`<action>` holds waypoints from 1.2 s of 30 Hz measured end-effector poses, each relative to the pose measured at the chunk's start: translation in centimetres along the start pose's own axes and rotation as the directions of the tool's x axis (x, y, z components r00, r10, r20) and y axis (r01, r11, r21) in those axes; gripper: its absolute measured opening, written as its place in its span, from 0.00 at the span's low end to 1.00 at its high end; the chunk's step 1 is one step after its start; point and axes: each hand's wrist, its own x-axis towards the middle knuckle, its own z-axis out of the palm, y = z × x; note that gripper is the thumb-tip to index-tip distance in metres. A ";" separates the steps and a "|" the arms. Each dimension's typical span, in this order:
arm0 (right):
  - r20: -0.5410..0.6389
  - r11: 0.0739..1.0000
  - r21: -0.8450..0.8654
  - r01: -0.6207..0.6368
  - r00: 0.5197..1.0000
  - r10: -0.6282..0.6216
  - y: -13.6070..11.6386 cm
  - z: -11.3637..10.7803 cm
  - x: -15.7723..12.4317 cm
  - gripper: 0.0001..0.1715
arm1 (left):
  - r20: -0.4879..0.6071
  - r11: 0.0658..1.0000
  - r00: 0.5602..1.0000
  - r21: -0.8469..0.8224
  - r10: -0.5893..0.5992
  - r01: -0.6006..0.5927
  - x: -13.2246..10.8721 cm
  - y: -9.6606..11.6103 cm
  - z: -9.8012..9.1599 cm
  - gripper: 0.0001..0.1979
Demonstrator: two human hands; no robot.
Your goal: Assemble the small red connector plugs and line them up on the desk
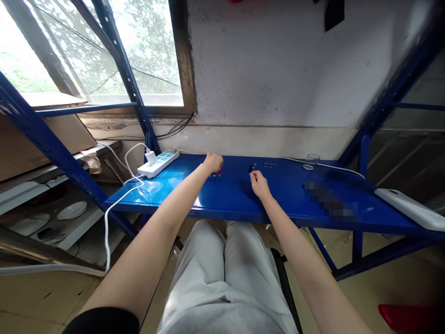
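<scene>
Straight ahead, a glossy blue tabletop (229, 199) runs across the view beneath a pale wall (278, 69), and a seated person in light trousers (222, 283) stretches both bare arms over it. The left hand (213, 163) is near the far edge, its fingers curled inward, with a small red piece (219, 172) just below it and a few tiny pale pieces (214, 175) in line beside the red one. The right hand (259, 183) is a little nearer the person, thumb and fingertips drawn together at a small black piece (251, 169). At this size, I cannot tell whether either hand has firm hold of anything. Just beyond the right hand, to its right, tiny metallic pieces (270, 165) are set out on the surface. Farther right stands a clear glass (311, 161), with a thin white cable behind it; nearer the front is a dark object (330, 202) obscured by pixelation, and a flat white object (410, 208) lies at the right end. At the left end, a white power strip (160, 162) with a white plug (150, 157) in it rests beside blue metal uprights, in front of a bright window (153, 51) with foliage outside. White dishes (72, 210) sit on a low shelf at far left.
</scene>
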 end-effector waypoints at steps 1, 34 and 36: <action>0.005 1.000 -0.002 -0.007 1.000 0.007 0.0 0.0 0.0 0.18 | 0.000 1.000 1.000 -0.010 -0.006 0.006 -0.1 0.1 0.0 0.06; 0.005 0.994 -0.105 -0.009 1.000 0.010 -0.3 -0.1 0.0 0.17 | -0.014 0.973 0.973 0.000 0.229 -0.229 -1.1 3.7 -0.5 0.15; 0.000 0.993 -0.115 0.000 1.000 0.000 -0.4 -0.2 0.0 0.17 | -0.052 0.950 0.951 -0.047 0.306 -0.309 -1.7 4.7 0.0 0.14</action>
